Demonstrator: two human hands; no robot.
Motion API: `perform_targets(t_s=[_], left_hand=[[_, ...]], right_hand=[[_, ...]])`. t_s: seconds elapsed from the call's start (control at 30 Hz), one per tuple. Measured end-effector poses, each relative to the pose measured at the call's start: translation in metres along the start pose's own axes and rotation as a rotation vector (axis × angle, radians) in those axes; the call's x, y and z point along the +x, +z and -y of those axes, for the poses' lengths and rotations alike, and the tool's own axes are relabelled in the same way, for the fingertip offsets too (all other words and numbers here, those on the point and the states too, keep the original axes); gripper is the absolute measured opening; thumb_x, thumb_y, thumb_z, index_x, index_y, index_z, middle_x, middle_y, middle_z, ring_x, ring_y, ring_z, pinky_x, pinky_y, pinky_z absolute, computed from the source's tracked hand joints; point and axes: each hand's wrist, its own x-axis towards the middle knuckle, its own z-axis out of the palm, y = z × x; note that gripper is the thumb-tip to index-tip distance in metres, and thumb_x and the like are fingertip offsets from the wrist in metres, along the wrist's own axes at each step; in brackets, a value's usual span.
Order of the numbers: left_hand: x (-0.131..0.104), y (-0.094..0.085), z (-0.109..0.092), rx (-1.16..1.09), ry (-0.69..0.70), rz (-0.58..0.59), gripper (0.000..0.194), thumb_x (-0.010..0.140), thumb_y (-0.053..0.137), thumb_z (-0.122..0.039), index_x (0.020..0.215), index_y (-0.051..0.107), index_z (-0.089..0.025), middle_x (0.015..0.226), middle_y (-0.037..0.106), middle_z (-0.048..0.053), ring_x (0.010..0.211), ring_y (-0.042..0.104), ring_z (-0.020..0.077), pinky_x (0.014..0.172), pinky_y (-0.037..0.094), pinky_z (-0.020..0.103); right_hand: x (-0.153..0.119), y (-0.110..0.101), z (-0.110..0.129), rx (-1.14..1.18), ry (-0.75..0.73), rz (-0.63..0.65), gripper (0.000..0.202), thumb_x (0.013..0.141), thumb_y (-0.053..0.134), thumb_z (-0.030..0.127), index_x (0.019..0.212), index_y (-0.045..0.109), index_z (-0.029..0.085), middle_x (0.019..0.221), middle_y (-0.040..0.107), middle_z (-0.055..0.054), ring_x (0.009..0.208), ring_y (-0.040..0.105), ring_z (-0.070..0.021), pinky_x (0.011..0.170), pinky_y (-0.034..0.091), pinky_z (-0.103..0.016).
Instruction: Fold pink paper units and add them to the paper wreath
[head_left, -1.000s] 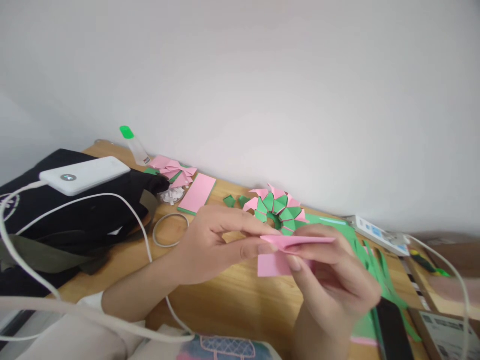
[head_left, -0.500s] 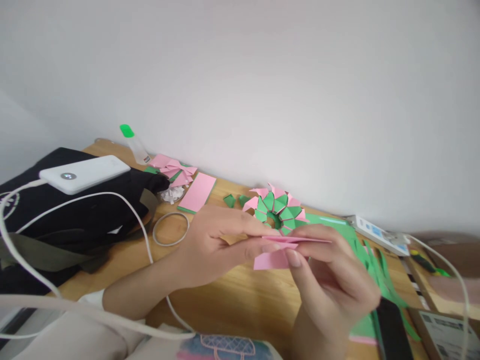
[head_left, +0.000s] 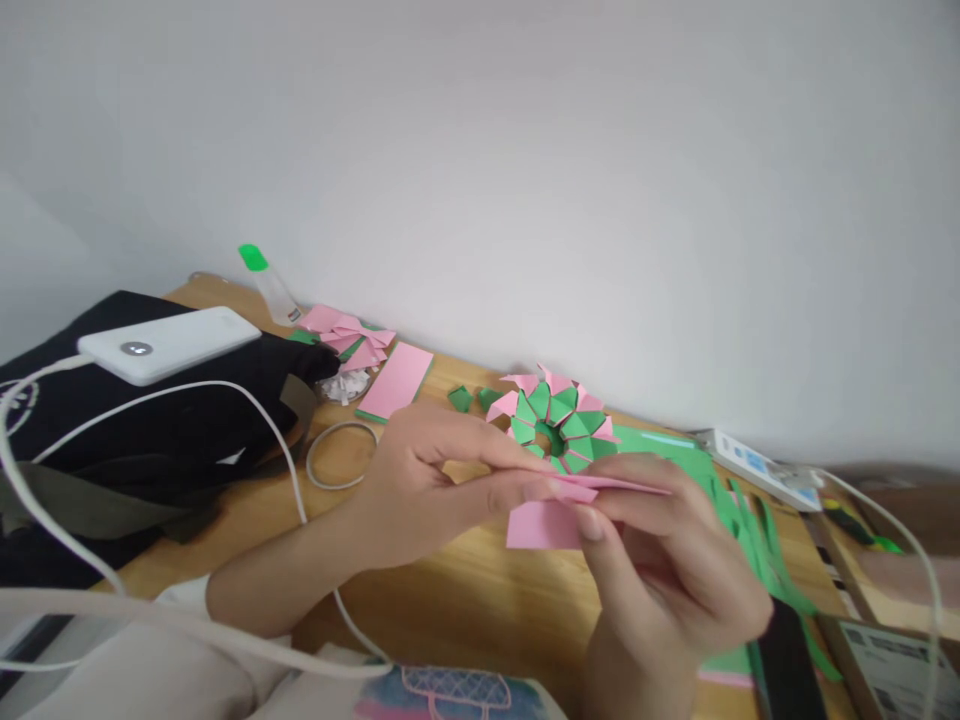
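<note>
Between my two hands is a pink sheet of paper, partly folded, held above the table with a flap hanging down. My left hand pinches its folded upper edge between thumb and index finger. On the other side my right hand grips the paper, thumb at the front and fingers behind. Just beyond the hands lies a ring of folded green and pink paper pieces, its near part hidden by my fingers. Small folded green pieces rest to its left.
A stack of pink and green paper, folded pink pieces, a green-capped glue bottle and a tape ring lie left. A white power bank sits on black cloth. Green strips and a power strip are right.
The upper layer of the pink paper looks pressed flatter, and the gap between its layers is smaller. My right hand has shifted slightly right and down.
</note>
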Motion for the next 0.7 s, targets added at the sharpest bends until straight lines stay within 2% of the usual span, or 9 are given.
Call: perform_targets(t_s=[0.07, 0.13, 0.23, 0.33, 0.43, 0.57, 0.7], left_hand=[[0.002, 0.000, 0.000, -0.077, -0.061, -0.010, 0.007, 0.077, 0.075, -0.016, 0.078, 0.080, -0.021, 0.071, 0.078, 0.003, 0.059, 0.069, 0.0134, 0.050, 0.051, 0.018], [0.004, 0.001, 0.001, -0.108, -0.150, -0.033, 0.007, 0.076, 0.074, -0.017, 0.072, 0.079, -0.019, 0.066, 0.077, 0.003, 0.056, 0.067, 0.0133, 0.046, 0.049, 0.018], [0.005, 0.002, 0.000, -0.138, -0.236, -0.055, 0.008, 0.075, 0.073, -0.018, 0.068, 0.077, -0.017, 0.062, 0.074, 0.002, 0.053, 0.064, 0.0117, 0.045, 0.047, 0.017], [0.005, 0.003, 0.001, -0.190, -0.273, -0.081, 0.007, 0.074, 0.073, -0.018, 0.067, 0.075, -0.016, 0.064, 0.074, 0.001, 0.056, 0.065, 0.0111, 0.049, 0.050, 0.017], [0.004, 0.004, 0.002, -0.216, -0.302, -0.064, 0.004, 0.074, 0.073, -0.018, 0.072, 0.074, -0.015, 0.068, 0.075, 0.003, 0.061, 0.067, 0.0123, 0.054, 0.053, 0.018], [0.003, 0.004, 0.004, -0.242, -0.322, 0.006, 0.004, 0.075, 0.072, -0.018, 0.075, 0.074, -0.014, 0.072, 0.076, 0.003, 0.065, 0.069, 0.0125, 0.058, 0.054, 0.019], [0.004, 0.004, 0.003, -0.247, -0.323, 0.001, 0.006, 0.076, 0.072, -0.018, 0.072, 0.074, -0.015, 0.071, 0.075, 0.003, 0.063, 0.068, 0.0115, 0.056, 0.053, 0.018]], right_hand=[[-0.001, 0.002, 0.000, 0.028, 0.014, -0.029, 0.012, 0.078, 0.072, 0.013, 0.086, 0.070, 0.022, 0.079, 0.070, -0.003, 0.071, 0.067, -0.0196, 0.059, 0.054, -0.033], [-0.003, 0.004, -0.001, 0.074, 0.047, -0.113, 0.019, 0.077, 0.074, 0.014, 0.093, 0.070, 0.022, 0.081, 0.070, -0.003, 0.075, 0.067, -0.0203, 0.064, 0.056, -0.035], [-0.008, 0.005, 0.000, 0.126, 0.210, -0.200, 0.038, 0.076, 0.073, 0.010, 0.111, 0.067, 0.025, 0.092, 0.071, -0.004, 0.078, 0.068, -0.0195, 0.070, 0.058, -0.036], [-0.012, 0.005, 0.001, 0.131, 0.347, -0.130, 0.034, 0.078, 0.072, 0.008, 0.106, 0.070, 0.027, 0.092, 0.073, -0.002, 0.077, 0.069, -0.0178, 0.070, 0.058, -0.033], [-0.011, 0.004, 0.002, 0.140, 0.338, -0.097, 0.027, 0.078, 0.073, 0.008, 0.098, 0.073, 0.027, 0.086, 0.075, 0.000, 0.073, 0.069, -0.0168, 0.065, 0.057, -0.031], [-0.007, 0.005, 0.003, 0.166, 0.312, -0.082, 0.031, 0.077, 0.072, 0.006, 0.098, 0.073, 0.028, 0.084, 0.075, 0.002, 0.072, 0.070, -0.0153, 0.064, 0.057, -0.029], [-0.007, 0.006, 0.003, 0.163, 0.311, -0.071, 0.031, 0.077, 0.072, 0.005, 0.099, 0.073, 0.028, 0.084, 0.075, 0.002, 0.071, 0.069, -0.0156, 0.064, 0.057, -0.030]])
